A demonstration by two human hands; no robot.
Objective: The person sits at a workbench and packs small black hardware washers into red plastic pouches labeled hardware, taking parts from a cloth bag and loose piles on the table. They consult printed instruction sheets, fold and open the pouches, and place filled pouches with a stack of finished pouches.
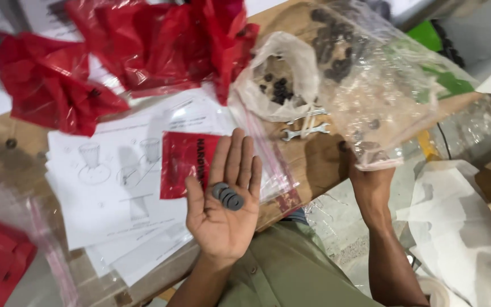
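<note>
In the head view, the left hand (225, 207) is turned palm up with its fingers (235, 156) stretched out straight and a little spread, so it is open and grips nothing; a few flat grey washers (228, 196) lie loose and overlapping on the palm, just below the base of the middle fingers; past the fingertips, lower on the table, there is a small red label bag (183, 162) with a zip strip, and under it white instruction sheets (115, 187) with line drawings, which spread away from the thumb side; further beyond the fingertips lie crumpled red plastic bags (149, 40) on the wooden table (313, 162); the right hand (370, 182) is raised beside the left one, apart from it, and its fingers go up under the lower edge of a big clear plastic bag (370, 85); the bag hides the fingertips, so it seems that they pinch its bottom, but I cannot tell this for sure; inside this bag, high above the fingers, a heap of dark washers is visible through the plastic; between the two hands, near the fingertips of the left one, two small metal wrenches (304, 132) lie on the table, and just beyond them a smaller whitish bag (279, 77) stands open with more dark round parts inside.
</note>
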